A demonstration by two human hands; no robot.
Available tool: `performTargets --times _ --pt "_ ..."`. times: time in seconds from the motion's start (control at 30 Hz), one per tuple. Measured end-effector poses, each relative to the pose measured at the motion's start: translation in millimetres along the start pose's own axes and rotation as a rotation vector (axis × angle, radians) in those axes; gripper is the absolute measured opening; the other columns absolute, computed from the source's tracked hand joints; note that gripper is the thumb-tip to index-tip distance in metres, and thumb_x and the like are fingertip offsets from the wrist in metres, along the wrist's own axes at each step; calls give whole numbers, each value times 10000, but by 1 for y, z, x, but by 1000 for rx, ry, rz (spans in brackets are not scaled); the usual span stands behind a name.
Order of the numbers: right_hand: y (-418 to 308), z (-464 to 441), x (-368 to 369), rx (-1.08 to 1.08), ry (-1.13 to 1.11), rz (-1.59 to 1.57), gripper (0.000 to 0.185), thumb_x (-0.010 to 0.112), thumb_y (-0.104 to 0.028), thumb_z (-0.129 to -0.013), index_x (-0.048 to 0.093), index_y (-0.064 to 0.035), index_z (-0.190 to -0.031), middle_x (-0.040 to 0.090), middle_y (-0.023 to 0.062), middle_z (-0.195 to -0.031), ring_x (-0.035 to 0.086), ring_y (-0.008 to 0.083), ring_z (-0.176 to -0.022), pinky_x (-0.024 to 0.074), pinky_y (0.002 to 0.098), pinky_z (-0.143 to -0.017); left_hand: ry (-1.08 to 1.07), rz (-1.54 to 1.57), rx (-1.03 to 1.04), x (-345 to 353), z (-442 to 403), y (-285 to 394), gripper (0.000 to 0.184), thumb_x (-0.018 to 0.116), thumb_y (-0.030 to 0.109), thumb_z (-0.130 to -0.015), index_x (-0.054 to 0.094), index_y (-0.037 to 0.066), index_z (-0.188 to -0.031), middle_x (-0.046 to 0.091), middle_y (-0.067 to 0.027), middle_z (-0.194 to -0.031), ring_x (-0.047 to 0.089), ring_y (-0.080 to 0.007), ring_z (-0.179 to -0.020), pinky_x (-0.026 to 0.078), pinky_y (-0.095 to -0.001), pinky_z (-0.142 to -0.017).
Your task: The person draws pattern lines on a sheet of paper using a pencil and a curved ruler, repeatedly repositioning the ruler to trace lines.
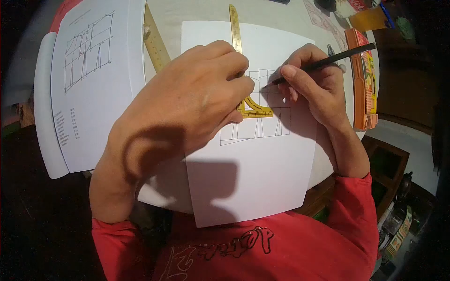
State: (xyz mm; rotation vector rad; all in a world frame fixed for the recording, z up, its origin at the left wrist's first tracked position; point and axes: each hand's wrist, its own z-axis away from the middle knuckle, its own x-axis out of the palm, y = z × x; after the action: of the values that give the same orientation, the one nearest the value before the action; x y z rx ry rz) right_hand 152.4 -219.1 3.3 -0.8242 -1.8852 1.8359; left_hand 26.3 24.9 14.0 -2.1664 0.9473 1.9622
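A white sheet of paper (248, 182) lies in front of me with a pattern drawing of thin straight lines on it. On the drawing rests a yellow L-shaped ruler (257, 113) with a curved inner edge. My left hand (201, 89) is closed over this ruler, its fingers curled and partly hiding the long arm. My right hand (318, 84) grips a black pencil (340, 57), its tip low at the lines just right of the ruler. The pencil's back end points up to the right. I cannot tell whether the tip touches the paper.
An open book (103, 126) with a printed pattern diagram lies at the left. Beside it is another yellowish ruler (155, 47). An orange box (361, 84) stands along the table's right side, with small items behind it. Shelves and clutter (398, 225) are beyond the edge.
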Motion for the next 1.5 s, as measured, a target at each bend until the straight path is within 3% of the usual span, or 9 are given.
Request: performTargets --times 0.47,1.5 --pt "-4 1 2 36 13 -18 106 743 -124 -1069 690 -42 -1027 677 13 -780 574 62 -601 471 174 -566 13 16 29 3 1 -4 493 595 515 -1096 700 35 -1128 636 -136 -1195 611 -296 -1094 547 -408 -917" --pt "4 3 4 -147 -81 68 62 757 -56 -1017 703 -49 -987 676 10 -749 555 65 -587 442 184 -553 32 37 30 0 1 -4 406 660 442 -1074 710 42 -1118 635 -136 -1202 613 -305 -1098 542 -409 -931"
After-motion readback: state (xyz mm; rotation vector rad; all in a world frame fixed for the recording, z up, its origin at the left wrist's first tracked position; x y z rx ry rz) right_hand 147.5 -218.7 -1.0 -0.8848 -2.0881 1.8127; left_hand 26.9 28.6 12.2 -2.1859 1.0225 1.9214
